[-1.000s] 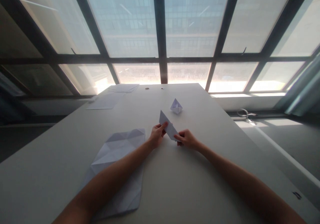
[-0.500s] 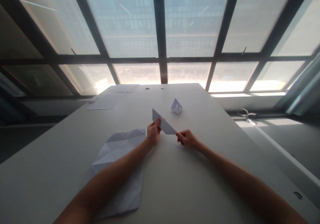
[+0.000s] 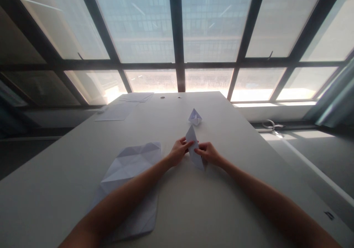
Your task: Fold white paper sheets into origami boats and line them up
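Observation:
Between my two hands is a folded white paper (image 3: 194,154), held steeply above the table with one point up and one down. My left hand (image 3: 179,150) pinches its left edge, thumb on the near face. From the right, my right hand (image 3: 208,153) grips it lower down, its thumb also on the near face. Just beyond stands a small folded paper boat (image 3: 195,116). A large creased sheet of paper (image 3: 132,167) lies on the left, partly hidden under my left forearm.
Flat white sheets (image 3: 117,111) lie at the far left of the white table (image 3: 221,203). Two small round objects (image 3: 162,97) sit near the far edge. Large windows rise behind the table. A curtain (image 3: 329,108) hangs at the right.
The folded paper has turned from a slanting position to nearly upright and shifted right. My left hand has moved right, closer to my right hand, which now grips the paper's side instead of its corner.

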Motion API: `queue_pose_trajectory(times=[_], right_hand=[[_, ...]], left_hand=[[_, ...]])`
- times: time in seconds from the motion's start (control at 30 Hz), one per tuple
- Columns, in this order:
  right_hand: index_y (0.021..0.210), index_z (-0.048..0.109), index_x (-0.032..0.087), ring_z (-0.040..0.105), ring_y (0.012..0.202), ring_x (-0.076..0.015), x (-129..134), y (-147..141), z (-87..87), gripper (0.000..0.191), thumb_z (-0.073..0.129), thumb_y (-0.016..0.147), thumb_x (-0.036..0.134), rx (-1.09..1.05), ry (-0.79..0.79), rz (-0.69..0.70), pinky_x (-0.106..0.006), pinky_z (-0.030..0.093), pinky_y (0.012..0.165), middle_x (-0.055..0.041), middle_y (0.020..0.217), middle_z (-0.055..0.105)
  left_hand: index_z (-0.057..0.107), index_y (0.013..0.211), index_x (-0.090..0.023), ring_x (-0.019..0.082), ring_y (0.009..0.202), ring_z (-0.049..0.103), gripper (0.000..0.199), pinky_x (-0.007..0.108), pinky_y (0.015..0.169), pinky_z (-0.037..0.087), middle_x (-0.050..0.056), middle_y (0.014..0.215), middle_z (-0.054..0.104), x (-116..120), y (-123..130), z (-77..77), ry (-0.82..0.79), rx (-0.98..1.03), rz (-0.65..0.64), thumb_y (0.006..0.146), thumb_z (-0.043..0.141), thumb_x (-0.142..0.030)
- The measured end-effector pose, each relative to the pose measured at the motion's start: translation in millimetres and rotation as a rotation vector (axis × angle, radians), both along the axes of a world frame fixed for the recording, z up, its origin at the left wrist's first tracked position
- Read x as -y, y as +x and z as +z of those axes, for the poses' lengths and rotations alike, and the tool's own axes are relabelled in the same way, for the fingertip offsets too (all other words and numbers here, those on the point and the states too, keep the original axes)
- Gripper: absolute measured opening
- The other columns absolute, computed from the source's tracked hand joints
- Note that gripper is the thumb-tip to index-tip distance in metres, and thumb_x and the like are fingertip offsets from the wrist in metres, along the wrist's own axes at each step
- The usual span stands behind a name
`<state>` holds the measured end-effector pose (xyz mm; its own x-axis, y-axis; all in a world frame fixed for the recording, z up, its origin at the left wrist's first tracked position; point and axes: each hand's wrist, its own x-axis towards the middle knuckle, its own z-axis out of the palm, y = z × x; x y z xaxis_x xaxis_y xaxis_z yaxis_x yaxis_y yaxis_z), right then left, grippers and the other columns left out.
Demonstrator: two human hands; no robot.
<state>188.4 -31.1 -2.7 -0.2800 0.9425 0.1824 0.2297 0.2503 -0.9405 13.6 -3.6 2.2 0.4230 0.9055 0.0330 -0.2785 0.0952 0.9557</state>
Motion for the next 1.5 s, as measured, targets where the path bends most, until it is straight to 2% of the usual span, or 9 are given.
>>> queue_pose_trajectory(times=[0.1,0.2,0.3,0.43,0.6,0.73,1.03,1.37,1.5], right_hand=[[0.056,0.055,0.016,0.040,0.053,-0.0115,-3.9,0.5,-3.4,0.032,0.057,0.076,0.041,0.017,0.100,-0.195,-0.024,0.028,0.050,0.0013,0.055,0.048],[0.054,0.053,0.016,0.038,0.052,-0.0109,-6.3,1.0,-5.9,0.029,0.056,0.076,0.036,0.076,0.187,-0.300,-0.024,0.027,0.049,0.0022,0.053,0.045],[0.056,0.055,0.016,0.039,0.052,-0.0108,-6.5,0.6,-9.1,0.031,0.058,0.078,0.037,0.141,0.215,-0.306,-0.023,0.028,0.050,0.0023,0.054,0.047],[0.060,0.061,0.016,0.043,0.052,-0.0114,-3.7,-0.6,-10.5,0.034,0.058,0.081,0.043,0.234,0.236,-0.297,-0.023,0.031,0.050,0.0009,0.055,0.053],[0.064,0.065,0.017,0.046,0.051,-0.0115,3.2,-1.8,-4.3,0.029,0.060,0.081,0.041,0.344,0.259,-0.295,-0.023,0.032,0.052,0.0010,0.055,0.057],[0.064,0.065,0.018,0.048,0.051,-0.0114,6.7,-1.8,1.5,0.033,0.060,0.082,0.046,0.397,0.287,-0.288,-0.023,0.032,0.053,0.0014,0.054,0.058],[0.067,0.066,0.019,0.051,0.052,-0.0128,7.0,-1.0,3.5,0.037,0.060,0.081,0.053,0.496,0.261,-0.283,-0.024,0.029,0.051,0.0000,0.058,0.062],[0.071,0.068,0.019,0.053,0.054,-0.0132,6.8,0.8,6.3,0.044,0.057,0.085,0.059,0.488,0.243,-0.208,-0.025,0.033,0.055,-0.0011,0.061,0.064],[0.068,0.066,0.018,0.051,0.054,-0.0138,2.0,1.7,0.5,0.049,0.051,0.088,0.060,0.459,0.223,-0.241,-0.024,0.032,0.053,-0.0014,0.058,0.061]], left_hand=[[0.047,0.128,-0.024,0.019,0.088,0.067,0.066,0.034,0.078,0.055,0.008,0.110,0.064,1.2,1.5,-2.5,0.084,-0.047,0.091,0.074,0.081,-0.037],[0.048,0.119,-0.024,0.016,0.087,0.067,0.057,0.033,0.079,0.055,0.006,0.113,0.059,2.4,3.0,-4.7,0.206,-0.112,0.158,0.074,0.080,-0.036],[0.055,0.105,-0.018,0.018,0.089,0.066,0.042,0.030,0.076,0.054,0.006,0.103,0.064,3.7,3.6,-4.5,0.249,-0.180,0.102,0.076,0.077,-0.040],[0.058,0.105,-0.015,0.020,0.085,0.067,0.043,0.028,0.073,0.051,0.006,0.087,0.070,4.3,2.9,-1.5,0.230,-0.224,0.043,0.077,0.076,-0.042],[0.060,0.105,-0.014,0.021,0.085,0.068,0.046,0.029,0.075,0.050,0.007,0.089,0.071,3.0,1.4,-1.0,0.229,-0.215,0.017,0.074,0.078,-0.044],[0.060,0.103,-0.013,0.022,0.085,0.069,0.045,0.029,0.074,0.050,0.008,0.088,0.072,2.1,0.6,-2.6,0.244,-0.254,0.014,0.075,0.077,-0.044],[0.059,0.086,-0.014,0.021,0.077,0.068,0.041,0.027,0.067,0.048,0.007,0.080,0.070,3.9,2.9,1.1,0.253,-0.346,0.063,0.072,0.077,-0.048],[0.062,0.086,-0.014,0.016,0.072,0.062,0.038,0.025,0.065,0.046,0.001,0.077,0.064,5.7,-0.5,10.3,0.240,-0.359,0.088,0.075,0.074,-0.049],[0.063,0.088,-0.014,0.018,0.080,0.062,0.037,0.029,0.074,0.049,0.003,0.084,0.064,4.4,-1.1,9.9,0.208,-0.303,0.068,0.075,0.073,-0.048]])
